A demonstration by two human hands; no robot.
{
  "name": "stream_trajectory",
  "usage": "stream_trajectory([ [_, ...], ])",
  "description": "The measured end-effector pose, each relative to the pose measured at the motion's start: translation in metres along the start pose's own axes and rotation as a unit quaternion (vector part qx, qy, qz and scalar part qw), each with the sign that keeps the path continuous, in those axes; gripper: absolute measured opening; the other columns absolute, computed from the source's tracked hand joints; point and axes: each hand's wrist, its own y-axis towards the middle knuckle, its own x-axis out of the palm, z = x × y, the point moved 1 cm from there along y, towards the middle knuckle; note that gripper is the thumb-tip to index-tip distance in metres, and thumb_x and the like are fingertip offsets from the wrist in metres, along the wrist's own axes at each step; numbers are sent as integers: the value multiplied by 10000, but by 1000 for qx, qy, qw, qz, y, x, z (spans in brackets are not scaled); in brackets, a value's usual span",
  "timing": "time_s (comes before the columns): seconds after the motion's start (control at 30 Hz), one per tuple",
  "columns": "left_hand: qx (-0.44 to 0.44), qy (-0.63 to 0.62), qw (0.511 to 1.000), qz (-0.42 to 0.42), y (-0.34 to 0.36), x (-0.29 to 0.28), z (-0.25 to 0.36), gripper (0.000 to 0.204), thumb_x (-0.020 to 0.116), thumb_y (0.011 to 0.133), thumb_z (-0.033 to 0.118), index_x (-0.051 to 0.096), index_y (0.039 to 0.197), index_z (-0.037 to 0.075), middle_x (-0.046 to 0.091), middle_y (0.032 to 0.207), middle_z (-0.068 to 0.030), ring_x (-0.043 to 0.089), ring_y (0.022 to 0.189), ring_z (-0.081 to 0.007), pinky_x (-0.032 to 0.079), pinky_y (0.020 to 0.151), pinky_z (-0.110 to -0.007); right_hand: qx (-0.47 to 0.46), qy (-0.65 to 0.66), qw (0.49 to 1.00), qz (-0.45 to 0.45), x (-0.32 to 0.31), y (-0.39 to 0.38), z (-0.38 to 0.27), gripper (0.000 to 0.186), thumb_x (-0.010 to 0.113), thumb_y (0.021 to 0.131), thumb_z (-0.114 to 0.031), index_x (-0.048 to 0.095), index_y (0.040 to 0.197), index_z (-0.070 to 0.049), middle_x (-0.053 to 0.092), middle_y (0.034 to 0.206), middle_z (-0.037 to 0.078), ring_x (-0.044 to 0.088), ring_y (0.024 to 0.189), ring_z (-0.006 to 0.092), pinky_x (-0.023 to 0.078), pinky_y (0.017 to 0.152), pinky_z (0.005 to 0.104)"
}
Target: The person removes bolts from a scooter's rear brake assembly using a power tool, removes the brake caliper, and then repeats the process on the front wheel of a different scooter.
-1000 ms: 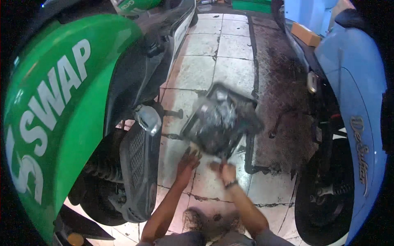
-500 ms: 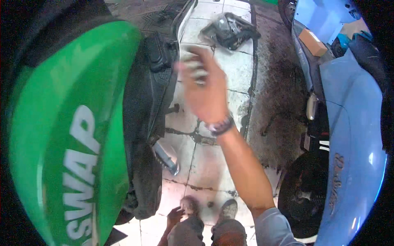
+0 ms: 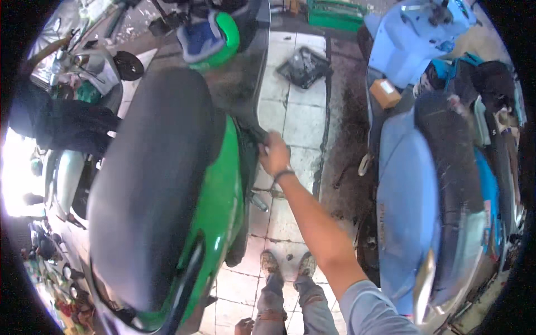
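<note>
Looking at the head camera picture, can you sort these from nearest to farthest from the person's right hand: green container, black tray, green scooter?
1. Green scooter: just left of the right hand.
2. Black tray: on the floor ahead.
3. Green container: beyond the tray, near the top.

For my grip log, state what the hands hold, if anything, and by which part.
The right hand is at the dark side trim of the green scooter; whether it grips or touches cannot be told. No held thing shows in the left hand.
</note>
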Motion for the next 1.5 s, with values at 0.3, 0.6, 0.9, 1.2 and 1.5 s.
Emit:
stream_trajectory([
  [0.3, 50, 193, 975, -98, -105, -11, 259, 336, 642, 995, 175, 596, 1245, -45, 727, 1061, -165, 699, 966, -264, 590, 785, -404, 518, -25, 854, -45, -235, -280, -23, 523, 581, 955, -441, 686, 1216, 0, 623, 1332, 262, 610, 1215, 370, 481, 981, 452],
  [0.6, 78, 55, 978, -184, -72, 65, 662, 182, 666, 955, 94, 649, 1088, -30, 722, 790, -131, 654, 550, -204, 539, 534, -304, 591, -107, 797, 53, -447, -309, -97, 538, 533, 966, -493, 717, 1129, -14, 714, 1094, 244, 671, 1043, 411, 503, 886, 487],
  [0.9, 462, 266, 842, -85, -49, 195, 1029, 330, 605, 987, 289, 731, 1086, 0, 738, 1120, -120, 700, 1008, -215, 537, 860, -341, 656, 111, 730, 156, -438, -103, -62, 602, 690, 878, -468, 699, 1148, 71, 729, 1078, 252, 701, 1034, 357, 532, 905, 437],
  [1.2, 635, 165, 751, 72, -124, 177, 1367, 256, 691, 930, 120, 694, 1154, -4, 750, 1039, -160, 716, 901, -231, 549, 824, -353, 374, 205, 904, 21, -416, 241, -40, 534, 625, 922, -486, 707, 1170, -20, 751, 1001, 183, 730, 917, 285, 530, 840, 395],
  [1.5, 699, 328, 549, 319, -17, 144, 1604, 415, 671, 952, 265, 613, 1243, -25, 596, 1305, -248, 555, 1201, -433, 430, 1028, -502, 296, 138, 945, -7, -408, 560, -65, 594, 638, 916, -557, 725, 1155, -20, 732, 1095, 216, 682, 1081, 361, 509, 943, 408],
])
